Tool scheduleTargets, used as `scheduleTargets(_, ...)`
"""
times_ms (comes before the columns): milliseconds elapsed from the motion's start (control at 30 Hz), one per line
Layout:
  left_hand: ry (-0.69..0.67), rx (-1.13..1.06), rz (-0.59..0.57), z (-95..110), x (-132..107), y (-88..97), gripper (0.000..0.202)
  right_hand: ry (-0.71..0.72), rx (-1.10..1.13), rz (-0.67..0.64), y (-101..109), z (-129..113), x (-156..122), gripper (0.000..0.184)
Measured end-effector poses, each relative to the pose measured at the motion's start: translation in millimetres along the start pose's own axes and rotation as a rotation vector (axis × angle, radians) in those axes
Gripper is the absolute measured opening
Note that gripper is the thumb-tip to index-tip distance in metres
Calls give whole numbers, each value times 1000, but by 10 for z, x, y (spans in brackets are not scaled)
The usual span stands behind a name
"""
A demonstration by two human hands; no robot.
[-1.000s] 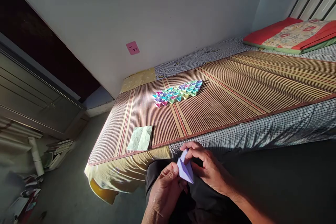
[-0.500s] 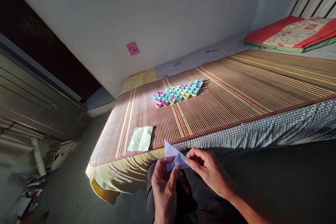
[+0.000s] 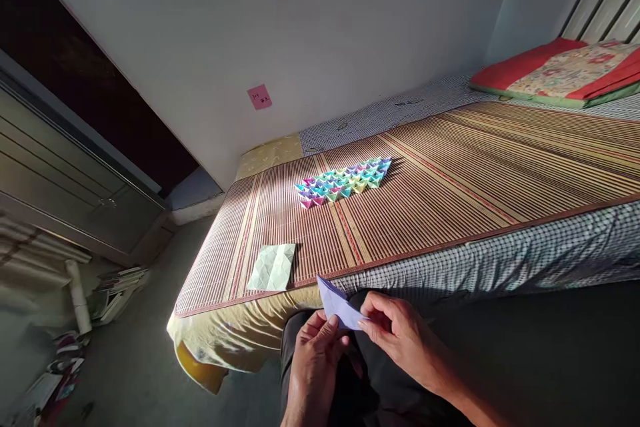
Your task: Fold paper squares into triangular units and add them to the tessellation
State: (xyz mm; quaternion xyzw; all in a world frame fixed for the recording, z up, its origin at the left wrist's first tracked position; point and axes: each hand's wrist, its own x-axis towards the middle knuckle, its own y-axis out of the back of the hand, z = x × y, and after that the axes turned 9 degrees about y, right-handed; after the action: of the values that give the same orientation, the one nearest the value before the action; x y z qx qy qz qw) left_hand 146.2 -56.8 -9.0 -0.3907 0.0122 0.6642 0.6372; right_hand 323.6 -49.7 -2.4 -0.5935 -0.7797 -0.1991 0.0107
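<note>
wall (image 3: 380, 27): beyond the bed, out of the way.
bed (image 3: 240, 333): near side draped in yellow and checked cloth.
mat (image 3: 450, 180): slatted, on the bed, front edge just beyond the hands.
quilt (image 3: 555, 70): folded, far right, well apart from the work.
lap (image 3: 370, 380): dark trousers, below both hands.
pieces (image 3: 345, 181): small pointed folds, mixed colours, close rows mid-mat.
right hand (image 3: 397, 330): thumb and fingers pinched closed on the paper's right end.
left hand (image 3: 315, 353): thumb on the near face, closed on the lower edge.
green sheet (image 3: 273, 268): creased, on the mat near its front edge, no hand on it.
purple paper (image 3: 334, 305): folded, held up above the lap between both hands, one tip pointing up-left.
note (image 3: 259, 97): pink, on the wall.
step: looks mid-fold, shaping or turning the paper; fold count can't tell.
next: seems to call for a steady left pinch and light right fingers, so creases don't crush.
edges: paper tip lines up with the mat's front edge; gap can't tell.
room: open air right of the right hand; bare slats between green sheet and pieces.
</note>
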Motion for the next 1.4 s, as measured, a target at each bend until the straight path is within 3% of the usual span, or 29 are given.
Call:
scheduleTargets(100,30,-8,-61,10,-13,-9,30,-63,80,-51,48,-67,29,21)
scheduleTargets(267,61,39,-113,-20,-68,-46,30,-75,219,55,112,-108,141,26)
scheduleTargets(467,82,85,-145,-61,-80,-55,33,-92,266,32,80,-64,160,30)
scheduleTargets(700,19,177,-136,-96,-51,-49,33,-105,209,24,93,-8,115,8)
scheduleTargets(833,-88,195,-86,-65,-71,-92,37,-35,196,-29,20,9,75,12)
scheduleTargets(1000,-131,270,-29,-99,-173,-150,58,129,-94,138,-97,47,64,16)
scheduleTargets(1133,-146,273,1,-174,-186,-173,65,207,-215,165,-138,105,72,30)
scheduleTargets(1233,-152,208,44,-160,-173,-169,56,203,-171,175,-131,142,63,30)
scheduleTargets(1400,-112,173,40,-66,-177,-139,25,143,29,114,-26,105,16,28)
